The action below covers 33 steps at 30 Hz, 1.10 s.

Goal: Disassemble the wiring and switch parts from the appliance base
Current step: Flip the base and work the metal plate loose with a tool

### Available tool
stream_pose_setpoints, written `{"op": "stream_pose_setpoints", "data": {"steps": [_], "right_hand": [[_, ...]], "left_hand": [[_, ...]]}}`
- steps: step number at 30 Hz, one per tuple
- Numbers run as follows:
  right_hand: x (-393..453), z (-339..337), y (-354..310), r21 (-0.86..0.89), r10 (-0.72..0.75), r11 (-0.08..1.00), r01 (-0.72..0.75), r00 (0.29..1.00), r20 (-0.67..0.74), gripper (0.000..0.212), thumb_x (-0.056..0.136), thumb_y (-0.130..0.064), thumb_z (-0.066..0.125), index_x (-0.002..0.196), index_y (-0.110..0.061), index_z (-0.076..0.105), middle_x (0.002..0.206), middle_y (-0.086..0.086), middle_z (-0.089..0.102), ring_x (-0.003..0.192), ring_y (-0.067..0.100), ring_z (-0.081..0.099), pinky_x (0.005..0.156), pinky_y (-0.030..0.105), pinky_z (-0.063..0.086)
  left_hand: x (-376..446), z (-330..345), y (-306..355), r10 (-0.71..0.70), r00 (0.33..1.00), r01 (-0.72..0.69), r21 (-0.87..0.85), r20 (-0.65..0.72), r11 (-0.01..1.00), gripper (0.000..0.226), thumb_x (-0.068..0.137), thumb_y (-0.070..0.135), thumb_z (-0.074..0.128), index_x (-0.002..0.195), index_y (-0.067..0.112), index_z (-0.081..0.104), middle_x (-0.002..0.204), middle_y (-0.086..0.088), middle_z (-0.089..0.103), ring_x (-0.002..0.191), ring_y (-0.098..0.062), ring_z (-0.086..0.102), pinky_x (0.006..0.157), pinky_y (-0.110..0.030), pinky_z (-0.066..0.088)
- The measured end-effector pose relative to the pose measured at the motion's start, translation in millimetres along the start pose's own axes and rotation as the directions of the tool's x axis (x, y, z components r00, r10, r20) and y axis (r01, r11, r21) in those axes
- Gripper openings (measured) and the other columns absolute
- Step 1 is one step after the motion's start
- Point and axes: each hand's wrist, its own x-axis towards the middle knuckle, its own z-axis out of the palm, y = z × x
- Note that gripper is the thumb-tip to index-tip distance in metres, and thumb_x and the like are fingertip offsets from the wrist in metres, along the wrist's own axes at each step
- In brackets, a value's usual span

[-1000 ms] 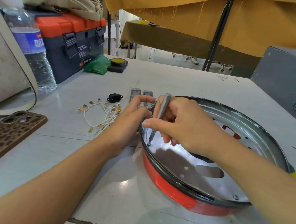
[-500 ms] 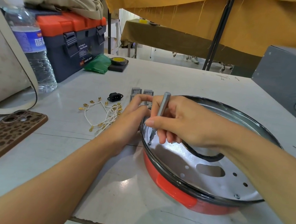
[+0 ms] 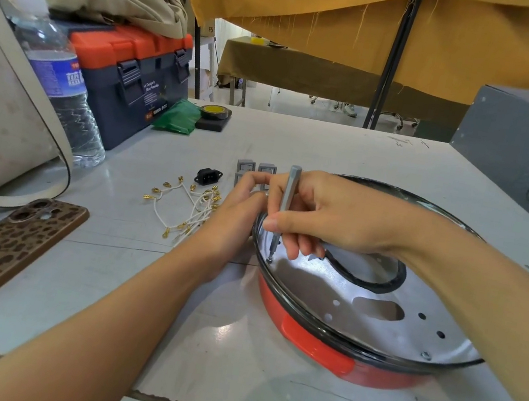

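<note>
- Left hand (image 3: 237,208) reaches in from 7 o'clock, forearm extended, fingers curled toward 1 o'clock.
- Right hand (image 3: 326,217) enters from 4 o'clock, wrist bent, thumb and fingers in a pinching grip.
</note>
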Motion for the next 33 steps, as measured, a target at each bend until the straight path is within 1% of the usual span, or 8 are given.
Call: {"op": "stream_pose_setpoints", "data": {"steps": [6,9,15,19,22,26,30,33], "right_hand": [[1,8,-5,-0.168,0.072,0.98,-0.111,0.972,-0.222,0.014,0.088,-0.023,0.065,0.078,-0.014,0.059,0.051,0.001,0.064,0.038,0.005,0.052,0.042,0.018,0.045],[2,11,-9,-0.213,0.073,0.968,-0.136,0.957,-0.28,0.014,0.085,-0.019,0.065,0.073,-0.012,0.06,0.048,-0.002,0.061,0.035,0.001,0.051,0.04,0.013,0.041],[3,21,-10,0.093,0.198,0.98,-0.176,0.907,-0.372,0.024,0.088,-0.018,0.062,0.071,-0.001,0.062,0.047,0.007,0.062,0.035,0.013,0.053,0.035,0.016,0.037],[2,23,-16,-0.24,0.088,0.945,-0.223,0.878,-0.471,0.043,0.095,-0.034,0.051,0.063,-0.006,0.058,0.051,0.01,0.064,0.043,0.024,0.061,0.047,0.029,0.054],[-1,19,-22,-0.39,0.061,0.882,-0.265,0.885,-0.462,0.043,0.096,-0.038,0.048,0.06,-0.014,0.05,0.049,0.006,0.061,0.045,0.022,0.061,0.057,0.034,0.057],[-2,16,-25,-0.289,0.153,0.92,-0.263,0.922,-0.355,0.047,0.098,-0.028,0.045,0.058,-0.006,0.055,0.051,0.011,0.067,0.043,0.025,0.063,0.045,0.029,0.053],[1,16,-23,-0.212,0.138,0.953,-0.218,0.932,-0.336,0.042,0.098,-0.021,0.045,0.058,-0.008,0.05,0.068,0.022,0.07,0.057,0.035,0.068,0.055,0.041,0.059],[0,16,-19,-0.1,0.164,0.975,-0.2,0.945,-0.283,0.043,0.098,-0.018,0.043,0.06,-0.002,0.053,0.06,0.018,0.069,0.054,0.032,0.068,0.054,0.038,0.057]], "left_hand": [[-1,1,1,0.013,1.0,-0.014,-0.007,-0.007,1.0,0.024,0.091,0.014,0.042,0.112,0.019,0.053,0.076,0.002,0.07,0.071,-0.004,0.065,0.056,-0.014,0.05],[-3,1,4,0.016,1.0,-0.016,-0.008,-0.019,1.0,0.025,0.091,0.014,0.043,0.113,0.018,0.053,0.076,0.004,0.069,0.071,-0.005,0.064,0.056,-0.015,0.049],[-5,3,8,0.014,1.0,-0.014,-0.016,-0.016,1.0,0.025,0.089,0.021,0.046,0.113,0.015,0.051,0.082,-0.003,0.061,0.068,-0.004,0.059,0.06,-0.015,0.048],[-7,4,10,-0.006,1.0,0.005,-0.043,-0.014,0.999,0.028,0.084,0.03,0.048,0.109,0.017,0.052,0.083,-0.002,0.063,0.071,-0.006,0.063,0.062,-0.02,0.052],[-7,4,12,-0.012,1.0,0.011,-0.074,-0.02,0.997,0.02,0.097,0.015,0.042,0.115,0.011,0.049,0.084,-0.001,0.064,0.066,-0.002,0.064,0.057,-0.016,0.052],[-9,5,14,-0.018,1.0,0.017,-0.029,-0.023,0.999,0.019,0.096,0.016,0.042,0.113,0.015,0.05,0.086,0.001,0.064,0.061,0.004,0.061,0.051,-0.011,0.047],[-9,3,12,-0.022,0.999,0.023,0.019,-0.045,1.0,0.021,0.094,0.019,0.043,0.113,0.02,0.052,0.094,-0.001,0.063,0.074,-0.002,0.059,0.059,-0.015,0.048],[-9,4,12,-0.025,0.999,0.025,0.01,-0.035,1.0,0.023,0.094,0.017,0.043,0.115,0.017,0.051,0.093,-0.003,0.063,0.074,-0.004,0.059,0.059,-0.016,0.048]]}}
